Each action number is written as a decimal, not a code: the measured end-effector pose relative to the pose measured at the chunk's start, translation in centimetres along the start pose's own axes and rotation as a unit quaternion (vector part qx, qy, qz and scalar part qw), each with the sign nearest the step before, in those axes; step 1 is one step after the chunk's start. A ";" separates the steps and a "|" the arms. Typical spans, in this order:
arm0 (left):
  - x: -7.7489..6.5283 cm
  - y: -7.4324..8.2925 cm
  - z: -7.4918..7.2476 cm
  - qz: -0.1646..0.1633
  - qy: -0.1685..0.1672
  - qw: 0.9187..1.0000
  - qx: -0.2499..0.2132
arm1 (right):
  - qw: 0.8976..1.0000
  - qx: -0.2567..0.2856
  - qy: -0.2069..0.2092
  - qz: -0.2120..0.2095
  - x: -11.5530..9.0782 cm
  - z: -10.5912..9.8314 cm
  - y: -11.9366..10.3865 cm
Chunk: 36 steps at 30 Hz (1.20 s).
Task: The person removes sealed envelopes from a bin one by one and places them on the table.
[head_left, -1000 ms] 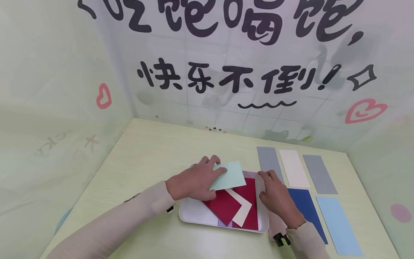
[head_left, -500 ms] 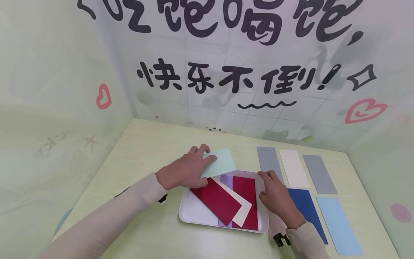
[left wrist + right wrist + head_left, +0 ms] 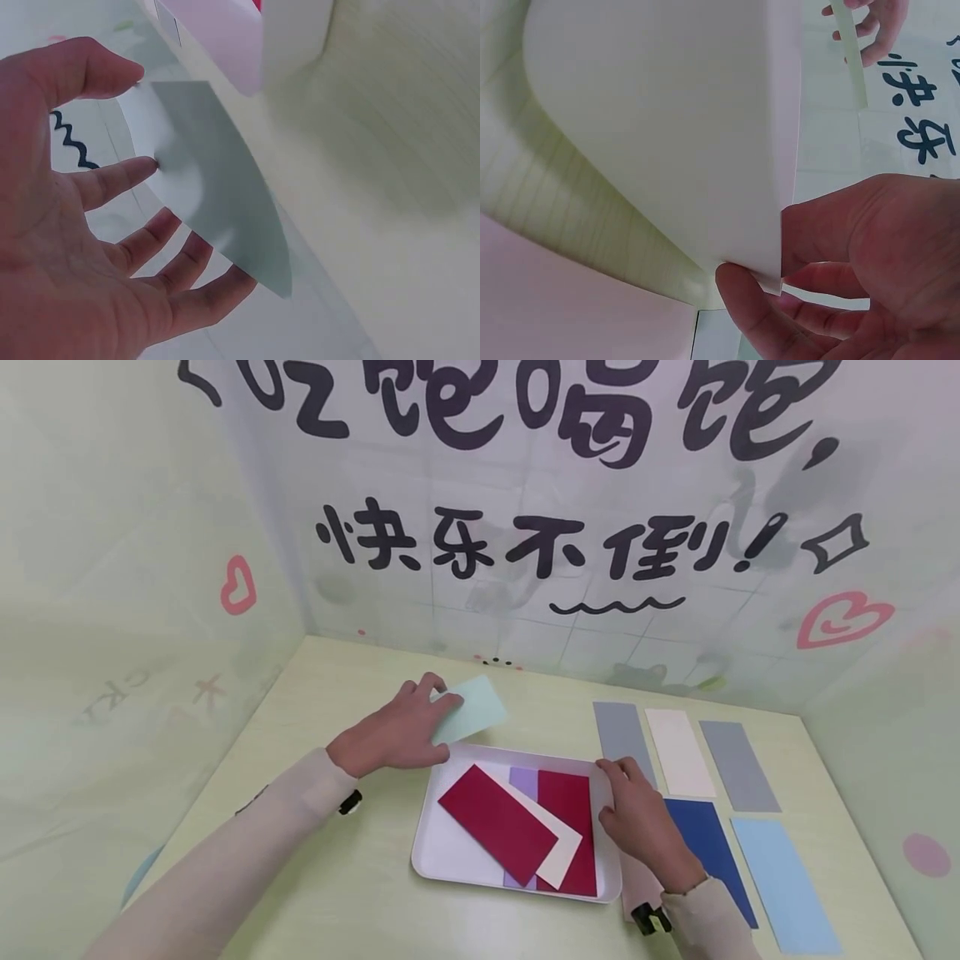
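My left hand [image 3: 397, 727] holds a pale mint-green paper card [image 3: 477, 710] above the table, behind the left back corner of a white tray [image 3: 457, 852]. In the left wrist view the thumb and fingertips grip this card [image 3: 217, 180] by its edges, and it bows slightly. At the tray's right side, my right hand [image 3: 641, 818] pinches the rim; the right wrist view shows thumb and fingers at the tray wall [image 3: 660, 135]. Inside the tray, a tilted dark red card [image 3: 498, 822] overlaps a cream card [image 3: 564, 857], a lilac card [image 3: 523, 781] and another dark red card [image 3: 577, 814].
Right of the tray lie rows of cards: a grey-blue one [image 3: 624, 735], a pale pink one [image 3: 681, 752], a grey one [image 3: 741, 766], a dark blue one [image 3: 708, 852] and a light blue one [image 3: 787, 885]. Printed wall sheets [image 3: 480, 635] enclose the table [image 3: 345, 693].
My left hand has carried the mint-green card left and back, from over the tray's cards to behind its corner, uncovering the lilac card. The right hand stays on the rim.
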State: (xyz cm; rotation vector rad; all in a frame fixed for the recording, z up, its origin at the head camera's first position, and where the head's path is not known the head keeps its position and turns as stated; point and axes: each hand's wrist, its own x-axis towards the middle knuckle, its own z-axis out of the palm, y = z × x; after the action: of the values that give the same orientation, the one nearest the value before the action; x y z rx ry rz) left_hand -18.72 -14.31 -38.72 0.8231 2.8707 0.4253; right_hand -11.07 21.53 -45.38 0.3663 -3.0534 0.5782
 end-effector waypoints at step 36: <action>-3.2 -12.8 -0.2 -0.211 0.009 0.975 -0.064 | 1.000 0.002 0.005 0.001 0.0 0.1 0.0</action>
State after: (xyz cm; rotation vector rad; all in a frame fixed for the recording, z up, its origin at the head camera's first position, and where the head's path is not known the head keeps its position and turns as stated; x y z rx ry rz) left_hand -22.45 -26.48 -42.29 0.1758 2.8830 0.5541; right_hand -11.07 21.50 -45.43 0.3599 -3.0440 0.5846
